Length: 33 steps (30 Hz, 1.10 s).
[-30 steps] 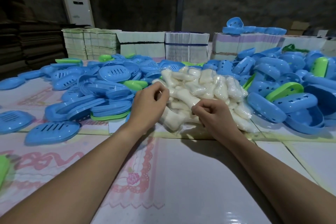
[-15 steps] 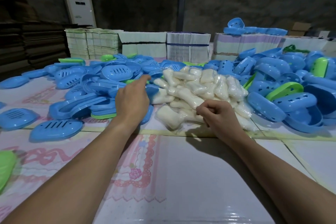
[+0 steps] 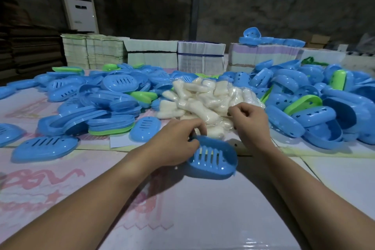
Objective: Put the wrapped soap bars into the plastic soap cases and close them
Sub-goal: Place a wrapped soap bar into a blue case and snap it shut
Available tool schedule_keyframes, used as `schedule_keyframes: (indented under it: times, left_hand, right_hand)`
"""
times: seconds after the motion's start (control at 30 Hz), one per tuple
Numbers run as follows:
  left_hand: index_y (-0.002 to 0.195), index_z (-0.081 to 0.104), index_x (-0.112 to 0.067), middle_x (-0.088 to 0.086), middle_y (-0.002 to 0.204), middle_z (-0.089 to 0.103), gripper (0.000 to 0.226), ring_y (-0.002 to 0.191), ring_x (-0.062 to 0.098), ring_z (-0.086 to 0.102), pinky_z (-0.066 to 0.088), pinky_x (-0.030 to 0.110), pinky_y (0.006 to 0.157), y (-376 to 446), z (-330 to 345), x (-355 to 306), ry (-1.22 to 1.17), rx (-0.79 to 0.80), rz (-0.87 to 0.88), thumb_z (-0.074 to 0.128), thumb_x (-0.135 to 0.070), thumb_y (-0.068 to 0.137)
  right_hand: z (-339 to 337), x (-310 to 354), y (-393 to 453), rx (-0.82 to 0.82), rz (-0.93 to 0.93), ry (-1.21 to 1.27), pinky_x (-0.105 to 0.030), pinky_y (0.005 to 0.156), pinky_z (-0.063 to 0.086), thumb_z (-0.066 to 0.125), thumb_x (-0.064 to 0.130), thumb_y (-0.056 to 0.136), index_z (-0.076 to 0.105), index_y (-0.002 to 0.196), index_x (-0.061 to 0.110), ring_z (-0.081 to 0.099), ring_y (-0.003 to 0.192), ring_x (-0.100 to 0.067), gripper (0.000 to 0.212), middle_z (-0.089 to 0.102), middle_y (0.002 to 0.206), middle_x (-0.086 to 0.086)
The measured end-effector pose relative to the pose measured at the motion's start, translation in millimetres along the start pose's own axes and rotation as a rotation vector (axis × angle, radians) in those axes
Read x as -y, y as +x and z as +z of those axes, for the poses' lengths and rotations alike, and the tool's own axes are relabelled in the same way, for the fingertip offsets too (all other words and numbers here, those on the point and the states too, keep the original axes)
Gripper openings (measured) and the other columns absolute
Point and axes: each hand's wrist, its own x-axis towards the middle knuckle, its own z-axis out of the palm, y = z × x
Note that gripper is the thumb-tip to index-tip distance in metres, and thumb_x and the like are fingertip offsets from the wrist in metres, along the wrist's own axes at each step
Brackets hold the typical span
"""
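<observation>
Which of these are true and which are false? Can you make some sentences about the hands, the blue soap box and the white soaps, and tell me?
1. The left hand holds a blue slotted case half. True.
2. That case half already has a soap bar inside it. False: it shows only its slotted bottom, no soap.
3. The right hand is at the near edge of the pile of wrapped soap bars. True.
4. Every case on the table is blue. False: a few green case pieces lie among the blue ones.
5. The soap pile sits on top of the white stacks at the back. False: it lies on the table, in front of them.
</observation>
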Motion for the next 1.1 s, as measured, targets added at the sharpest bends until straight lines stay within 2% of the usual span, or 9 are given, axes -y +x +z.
schedule_keyframes:
  times: [0.17,0.23,0.3,0.43,0.6,0.73,0.87,0.97,1.1]
  left_hand:
    - [0.103,0.066,-0.037,-0.017,0.094,0.061,0.02,0.082,0.001,0.053,0.048,0.03,0.083,-2.6,-6.1,-1.1,0.054,0.108,0.027,0.063,-0.042,0.084]
    - [0.109,0.064,-0.043,-0.021,0.098,0.06,0.049,0.085,-0.005,0.054,0.045,0.021,0.079,-4.7,-14.1,-0.1,0.017,0.259,-0.001,0.061,-0.072,0.069]
    - [0.114,0.059,-0.047,-0.025,0.102,0.057,0.065,0.092,-0.01,0.052,0.042,0.015,0.076,-5.6,-16.2,1.8,0.069,0.37,0.011,0.064,-0.08,0.058]
    - [0.109,0.056,-0.042,-0.023,0.101,0.055,0.05,0.093,-0.011,0.049,0.039,0.009,0.072,-0.3,-6.3,7.2,0.065,0.305,0.108,0.083,-0.057,0.069]
    - [0.115,0.058,-0.036,-0.019,0.108,0.053,0.061,0.097,0.001,0.049,0.041,0.013,0.081,7.4,3.2,23.7,-0.002,0.215,0.096,0.087,-0.056,0.065]
    - [0.113,0.057,-0.044,-0.022,0.106,0.051,0.073,0.096,-0.004,0.05,0.044,0.019,0.084,11.4,4.3,32.1,-0.058,0.188,0.02,0.079,-0.07,0.049]
    - [0.114,0.044,-0.046,-0.016,0.102,0.055,0.078,0.08,-0.006,0.052,0.045,0.014,0.07,13.7,5.2,33.3,-0.144,0.159,-0.025,0.092,-0.053,0.052]
    - [0.105,0.035,-0.046,-0.011,0.104,0.057,0.08,0.082,0.005,0.054,0.052,0.025,0.076,13.9,7.4,32.0,-0.2,0.148,-0.066,0.095,-0.046,0.052]
    - [0.119,0.034,-0.039,-0.015,0.107,0.051,0.089,0.085,0.004,0.05,0.044,0.016,0.07,12.9,7.9,33.4,-0.203,0.11,-0.104,0.097,-0.042,0.056]
  right_hand:
    - [3.9,0.8,-3.6,0.151,-0.193,-0.254,-0.033,0.067,0.044,0.067,0.022,0.083,0.07,0.084,0.02,0.054,0.07,-0.014,0.004,0.061,0.072,0.0]
    - [9.2,-1.1,-3.8,0.23,-0.195,-0.401,-0.034,0.081,0.044,0.071,0.036,0.082,0.07,0.108,0.023,0.054,0.09,-0.016,0.029,0.059,0.092,0.002]
    - [10.1,-2.5,-1.7,0.247,-0.151,-0.508,-0.037,0.092,0.044,0.069,0.052,0.081,0.065,0.123,0.024,0.051,0.108,-0.019,0.051,0.055,0.108,0.001]
    - [17.8,3.2,-1.1,0.241,-0.172,-0.695,-0.04,0.088,0.041,0.055,0.075,0.074,0.062,0.128,0.027,0.045,0.114,-0.025,0.073,0.053,0.115,-0.002]
    - [29.1,16.9,5.8,0.283,-0.131,-0.825,-0.036,0.076,0.033,0.06,0.06,0.073,0.063,0.126,0.03,0.043,0.113,-0.029,0.061,0.047,0.11,-0.002]
    - [11.8,18.0,7.9,0.281,-0.126,-0.677,-0.031,0.07,0.039,0.072,0.051,0.065,0.074,0.092,0.025,0.052,0.095,-0.023,0.037,0.046,0.092,0.003]
    - [-20.1,19.6,8.2,0.387,-0.143,-0.509,-0.015,0.065,0.038,0.083,0.038,0.066,0.075,0.097,0.024,0.05,0.08,-0.007,0.035,0.052,0.093,0.005]
    - [-38.2,18.3,4.9,0.458,-0.074,-0.401,-0.021,0.066,0.039,0.085,0.037,0.067,0.075,0.092,0.025,0.053,0.078,-0.006,0.03,0.052,0.088,0.009]
    - [-43.9,20.1,-2.2,0.588,-0.165,-0.388,-0.013,0.067,0.037,0.088,0.029,0.066,0.071,0.087,0.035,0.052,0.081,-0.002,0.028,0.053,0.091,0.01]
